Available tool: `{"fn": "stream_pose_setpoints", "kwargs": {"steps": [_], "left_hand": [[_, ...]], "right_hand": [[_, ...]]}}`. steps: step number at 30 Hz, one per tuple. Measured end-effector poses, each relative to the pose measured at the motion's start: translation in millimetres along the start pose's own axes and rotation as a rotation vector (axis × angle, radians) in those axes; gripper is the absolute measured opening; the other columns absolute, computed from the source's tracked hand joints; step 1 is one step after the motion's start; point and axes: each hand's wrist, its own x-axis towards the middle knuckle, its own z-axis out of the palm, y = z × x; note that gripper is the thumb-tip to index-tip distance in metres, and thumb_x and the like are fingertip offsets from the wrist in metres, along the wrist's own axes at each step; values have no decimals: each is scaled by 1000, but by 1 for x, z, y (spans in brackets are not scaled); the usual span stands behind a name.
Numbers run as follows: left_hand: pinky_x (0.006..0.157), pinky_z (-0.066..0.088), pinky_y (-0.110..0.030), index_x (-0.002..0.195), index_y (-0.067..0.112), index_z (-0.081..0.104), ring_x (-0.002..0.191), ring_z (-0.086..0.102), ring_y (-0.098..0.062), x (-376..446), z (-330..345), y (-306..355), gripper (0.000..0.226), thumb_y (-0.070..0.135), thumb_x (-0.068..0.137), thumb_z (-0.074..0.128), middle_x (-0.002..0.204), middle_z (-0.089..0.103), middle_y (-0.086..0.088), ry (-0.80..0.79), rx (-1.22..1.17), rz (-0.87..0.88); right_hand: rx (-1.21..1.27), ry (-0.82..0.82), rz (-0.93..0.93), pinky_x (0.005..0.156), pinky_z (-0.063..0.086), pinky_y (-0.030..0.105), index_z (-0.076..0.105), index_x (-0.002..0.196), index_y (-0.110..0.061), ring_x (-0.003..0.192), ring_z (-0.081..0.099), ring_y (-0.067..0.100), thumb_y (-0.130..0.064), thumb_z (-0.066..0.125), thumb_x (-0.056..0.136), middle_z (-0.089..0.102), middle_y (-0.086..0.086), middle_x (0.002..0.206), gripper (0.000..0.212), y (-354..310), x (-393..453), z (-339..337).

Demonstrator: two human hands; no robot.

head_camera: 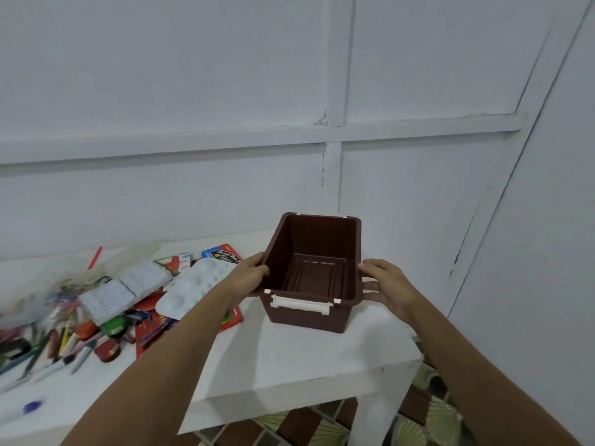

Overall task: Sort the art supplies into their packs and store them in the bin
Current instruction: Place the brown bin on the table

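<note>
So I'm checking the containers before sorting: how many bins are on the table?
1: the brown bin at the table's right end, between both hands; the supplies pile may hide others.

Brown plastic bin [314,272], open top, nothing inside, white handle on near side, upright on white table near right end. Left of bin: white paint palette [196,286] lying flat over red packs [151,329]. Further left: loose heap of pens and markers [61,336], small paint pots [108,349], blurred.
</note>
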Motion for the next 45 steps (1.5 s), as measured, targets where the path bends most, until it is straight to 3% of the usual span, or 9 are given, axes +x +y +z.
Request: {"fn": "stream_pose_setpoints", "kwargs": {"steps": [5, 11, 16, 21, 29, 33, 35, 38, 45], "left_hand": [[83, 54, -33, 137, 20, 45, 102, 63, -24, 17, -5, 13, 38, 20, 99, 45, 121, 63, -9, 14, 647, 185], [63, 44, -35, 112, 10, 45, 84, 56, -26, -13, 26, 16, 38, 42, 92, 43, 105, 56, -11, 708, 754, 194], [71, 44, -32, 115, 12, 45, 87, 58, -24, -48, 51, -9, 59, 62, 84, 46, 101, 61, -6, 500, 641, -71], [43, 46, -22, 111, 11, 45, 71, 63, -21, -20, 43, 1, 49, 54, 88, 50, 90, 62, -6, 380, 499, -78], [80, 51, -28, 139, 24, 38, 89, 56, -6, 9, 25, -4, 76, 59, 77, 66, 133, 53, -3, 551, 44, 82], [84, 49, -23, 131, 40, 43, 108, 53, -5, -2, 40, -15, 81, 71, 61, 70, 134, 48, 9, 444, 125, 178], [92, 49, -33, 138, 33, 39, 121, 50, -16, -1, 40, -15, 91, 68, 61, 73, 140, 45, 4, 433, 216, 176], [98, 45, -38, 147, 22, 28, 131, 43, -25, 2, 28, -15, 108, 63, 61, 77, 148, 39, -3, 462, 237, 116], [95, 49, -38, 143, 17, 38, 123, 52, -27, 11, 6, -14, 99, 63, 63, 74, 139, 51, -6, 440, 245, 29]], "right_hand": [[-67, 151, 19, 73, 57, 40, 54, 119, -12, 91, 68, 30, -29, 63, 89, 67, 13, 107, 36, -13, 20, -3], [-102, 238, -2, 69, 55, 35, 36, 139, -17, 98, 61, 21, -23, 67, 85, 57, 5, 121, 62, -27, 50, -19], [-284, 214, -44, 95, 48, 43, 14, 149, -28, 117, 43, 19, -21, 69, 80, 22, 0, 153, 88, -32, 70, -36], [-393, 174, -135, 82, 50, 36, 42, 127, -21, 98, 55, 14, -24, 71, 77, 49, 2, 132, 58, -30, 77, -44], [-296, 207, -231, 78, 55, 32, 32, 131, -28, 99, 60, 16, -52, 81, 59, 48, -2, 125, 91, -6, 55, -46], [-400, 163, -339, 75, 59, 30, 49, 123, -26, 100, 62, 18, -57, 79, 63, 59, -4, 113, 74, -1, 47, -35], [-402, 182, -393, 68, 56, 17, 55, 114, -28, 95, 64, 10, -58, 79, 61, 63, -10, 102, 66, 0, 43, -26], [-430, 224, -390, 80, 58, 29, 56, 116, -24, 96, 63, 11, -60, 79, 59, 64, -5, 104, 71, 2, 44, -13], [-472, 230, -326, 72, 51, 16, 51, 118, -25, 99, 61, 13, -68, 76, 52, 62, -7, 106, 83, -4, 49, 8]]}}
